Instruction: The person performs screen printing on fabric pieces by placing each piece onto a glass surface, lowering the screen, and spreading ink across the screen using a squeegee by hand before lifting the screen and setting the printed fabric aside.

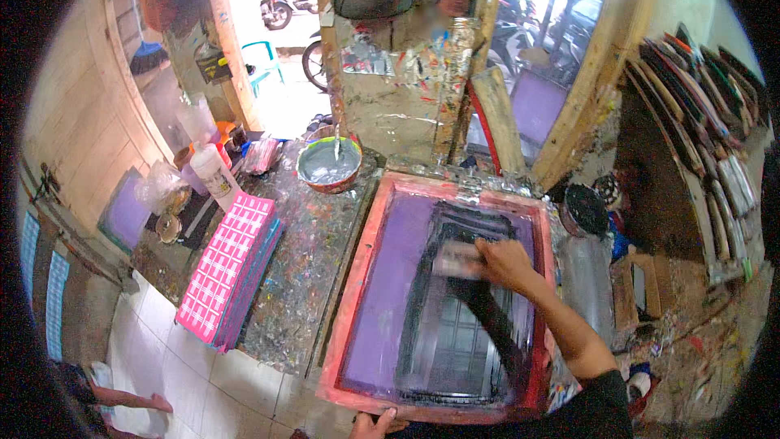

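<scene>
My right hand (502, 262) is closed round a squeegee (457, 259), its blade on the mesh of a screen printing frame (351, 306). Dark ink (422, 309) coats the mesh in a rectangle, with a lighter grid-like area inside it. Purple stencil surrounds the ink. My left hand (375, 423) grips the near red wooden rim of the frame at the bottom of the view; part of it is cut off by the view's edge. To the left lies a stack of pink printed sheets (221, 272) with a white grid pattern, above darker blue-edged ones.
A bowl of grey ink (328, 164) with a stirrer stands beyond the stained table (296, 276). A white plastic bottle (213, 171) stands behind the stack. Many squeegees or frames (691, 130) lean at right, beside a dark container (585, 210). Another person's bare limb (130, 399) shows lower left.
</scene>
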A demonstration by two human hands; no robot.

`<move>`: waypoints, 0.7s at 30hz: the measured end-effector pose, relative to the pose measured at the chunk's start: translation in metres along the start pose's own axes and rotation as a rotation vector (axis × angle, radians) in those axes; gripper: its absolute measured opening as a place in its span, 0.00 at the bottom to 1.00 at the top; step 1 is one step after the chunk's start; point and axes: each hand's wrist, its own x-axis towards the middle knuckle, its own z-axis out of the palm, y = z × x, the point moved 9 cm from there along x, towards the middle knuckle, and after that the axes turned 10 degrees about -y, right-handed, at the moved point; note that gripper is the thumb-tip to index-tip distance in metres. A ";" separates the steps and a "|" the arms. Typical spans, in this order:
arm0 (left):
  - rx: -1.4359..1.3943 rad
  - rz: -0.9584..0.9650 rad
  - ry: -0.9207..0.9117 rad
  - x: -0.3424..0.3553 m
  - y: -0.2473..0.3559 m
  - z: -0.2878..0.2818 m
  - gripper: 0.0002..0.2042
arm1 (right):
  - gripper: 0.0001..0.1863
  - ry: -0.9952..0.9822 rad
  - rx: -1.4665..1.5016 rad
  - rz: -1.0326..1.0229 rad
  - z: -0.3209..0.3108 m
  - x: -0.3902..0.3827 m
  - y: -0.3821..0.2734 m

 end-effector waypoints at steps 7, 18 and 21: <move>0.064 -0.094 -0.024 0.014 0.006 0.010 0.17 | 0.21 0.168 -0.198 0.005 -0.050 0.065 0.045; 0.086 -0.168 -0.021 0.008 -0.002 0.000 0.17 | 0.16 0.025 0.005 0.110 -0.008 -0.055 -0.062; 0.098 -0.161 -0.098 0.010 -0.010 0.002 0.17 | 0.13 -0.093 -0.031 0.141 0.018 -0.136 -0.119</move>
